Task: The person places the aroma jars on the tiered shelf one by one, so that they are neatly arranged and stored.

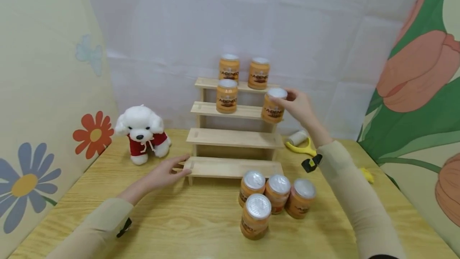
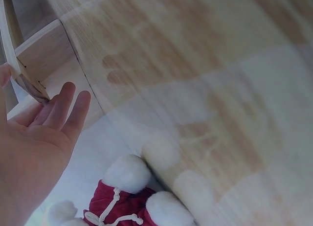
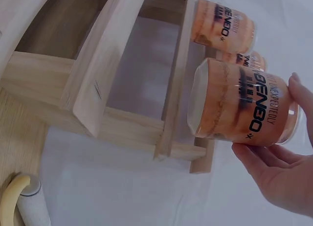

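At rack [image 1: 233, 139], right hand [image 1: 300, 107] gripping jar [image 1: 274, 105]

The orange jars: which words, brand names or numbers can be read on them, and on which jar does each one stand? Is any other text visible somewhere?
"AGENDO +": dark brand line on the jar that the right hand holds; its first letter is hidden.
"ENGO": partly seen on the shelf jar behind it.
"AGEN": on the second-step jar, blurred.
Small line beside the brand on the held jar: too blurred to read.
Floor jars, toy dog: no readable text.
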A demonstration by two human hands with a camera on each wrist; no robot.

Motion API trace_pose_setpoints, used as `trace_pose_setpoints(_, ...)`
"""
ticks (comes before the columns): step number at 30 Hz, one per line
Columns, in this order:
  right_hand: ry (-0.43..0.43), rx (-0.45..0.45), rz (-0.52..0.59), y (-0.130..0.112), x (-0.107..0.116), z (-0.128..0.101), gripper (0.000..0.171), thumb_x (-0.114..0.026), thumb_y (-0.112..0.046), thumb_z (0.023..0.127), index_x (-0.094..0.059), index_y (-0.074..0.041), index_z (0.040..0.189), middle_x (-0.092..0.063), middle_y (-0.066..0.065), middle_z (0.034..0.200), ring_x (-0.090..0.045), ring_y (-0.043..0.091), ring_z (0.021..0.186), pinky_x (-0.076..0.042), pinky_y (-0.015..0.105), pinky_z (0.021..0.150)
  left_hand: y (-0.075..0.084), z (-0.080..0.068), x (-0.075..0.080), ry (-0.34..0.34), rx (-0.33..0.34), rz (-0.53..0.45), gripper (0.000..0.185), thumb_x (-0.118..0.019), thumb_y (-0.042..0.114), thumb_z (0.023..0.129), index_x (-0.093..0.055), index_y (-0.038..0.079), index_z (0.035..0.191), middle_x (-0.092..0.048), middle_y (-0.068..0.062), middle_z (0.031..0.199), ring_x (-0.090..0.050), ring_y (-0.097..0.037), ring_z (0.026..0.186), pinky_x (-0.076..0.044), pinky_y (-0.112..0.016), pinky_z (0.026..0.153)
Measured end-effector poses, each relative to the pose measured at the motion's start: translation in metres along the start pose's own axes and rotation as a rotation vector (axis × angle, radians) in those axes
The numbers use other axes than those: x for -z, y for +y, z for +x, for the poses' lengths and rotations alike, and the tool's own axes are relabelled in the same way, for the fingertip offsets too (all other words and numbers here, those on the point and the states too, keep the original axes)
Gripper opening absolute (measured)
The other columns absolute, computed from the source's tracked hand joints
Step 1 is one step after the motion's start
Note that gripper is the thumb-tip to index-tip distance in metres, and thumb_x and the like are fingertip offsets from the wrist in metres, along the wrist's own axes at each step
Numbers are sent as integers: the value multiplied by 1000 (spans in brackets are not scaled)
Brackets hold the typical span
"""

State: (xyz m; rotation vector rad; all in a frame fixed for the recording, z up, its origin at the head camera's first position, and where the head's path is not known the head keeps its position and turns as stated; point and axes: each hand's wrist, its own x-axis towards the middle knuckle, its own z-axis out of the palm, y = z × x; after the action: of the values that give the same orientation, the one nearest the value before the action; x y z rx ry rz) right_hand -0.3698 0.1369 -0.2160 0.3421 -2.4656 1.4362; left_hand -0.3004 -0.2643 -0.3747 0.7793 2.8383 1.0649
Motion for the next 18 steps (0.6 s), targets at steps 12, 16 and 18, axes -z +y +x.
trace_pose_setpoints(12, 28, 51, 74, 9, -33, 20, 56, -69, -36, 85, -52, -5, 128, -59, 14, 118, -55, 17, 99, -49, 27, 82, 0, 0, -2, 3, -10, -9, 64, -55, 33, 95, -34, -6, 142, -39, -28, 142, -53, -41, 116, -51, -48, 91)
trace_pose_setpoints(16, 54, 61, 39, 7, -42, 25, 58, -69, -37, 85, -50, -1, 126, -58, 16, 117, -55, 23, 102, -49, 34, 87, 0, 0, -2, 10, -7, -9, 64, -55, 32, 95, -34, -6, 142, -39, -28, 142, -53, -42, 115, -51, -48, 91)
trace_pose_setpoints(18, 67, 71, 30, 6, -46, 28, 59, -68, -38, 85, -49, 0, 126, -56, 17, 118, -54, 25, 103, -49, 35, 89, 0, 1, -2, 17, -9, -5, 64, -56, 32, 95, -35, -5, 142, -40, -28, 142, -54, -42, 115, -52, -47, 90)
